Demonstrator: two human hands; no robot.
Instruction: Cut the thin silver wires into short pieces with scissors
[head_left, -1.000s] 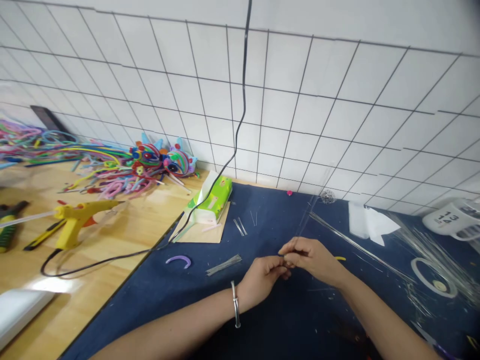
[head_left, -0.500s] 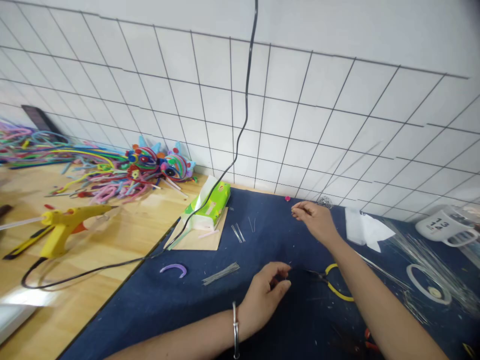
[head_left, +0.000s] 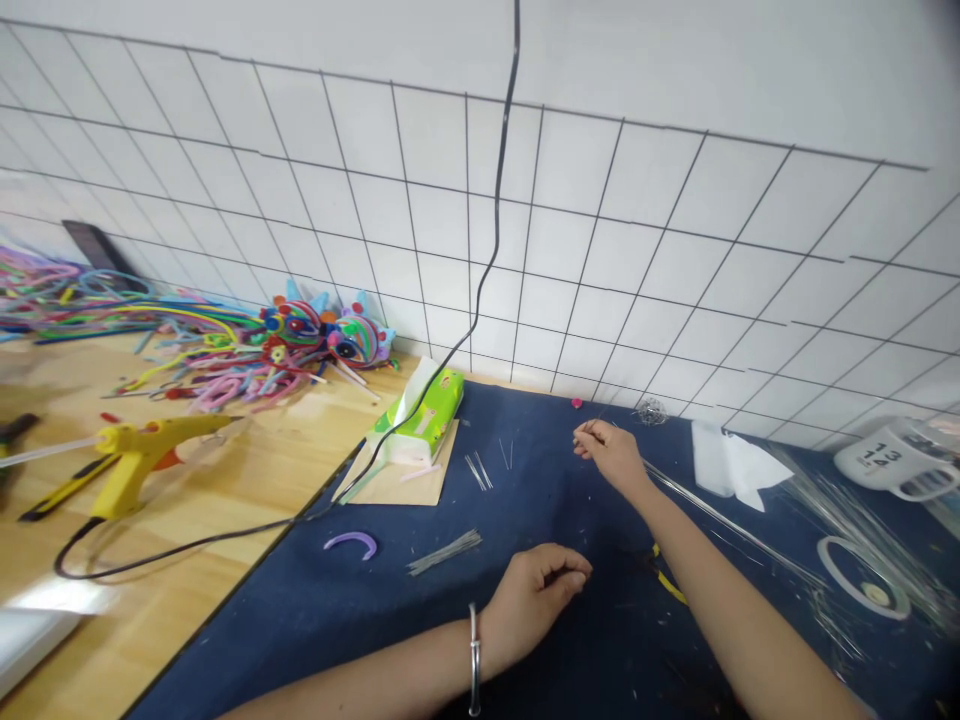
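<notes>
My left hand (head_left: 538,593) rests on the dark blue mat (head_left: 315,610), its fingers curled into a pinch; what they hold is too small to make out. A metal bangle sits on that wrist. My right hand (head_left: 609,452) is stretched out to the far side of the mat, fingers pinched on a thin clear wire (head_left: 712,510) that runs off to the right. A small pink bead (head_left: 577,403) lies just beyond its fingertips. Yellow-handled pliers (head_left: 666,583) lie on the mat, partly hidden under my right forearm.
A bundle of thin wires (head_left: 444,552), a purple curved piece (head_left: 351,543) and a green tissue pack (head_left: 416,418) lie left of my hands. A yellow glue gun (head_left: 142,448), its black cord and coloured pipe cleaners (head_left: 225,350) are on the wooden table. Tape roll (head_left: 862,578) and white cup (head_left: 889,460) at right.
My hands were pinched together at the mat's middle; the right hand then reached out to the far edge of the mat and now sits slightly nearer. The left hand stayed.
</notes>
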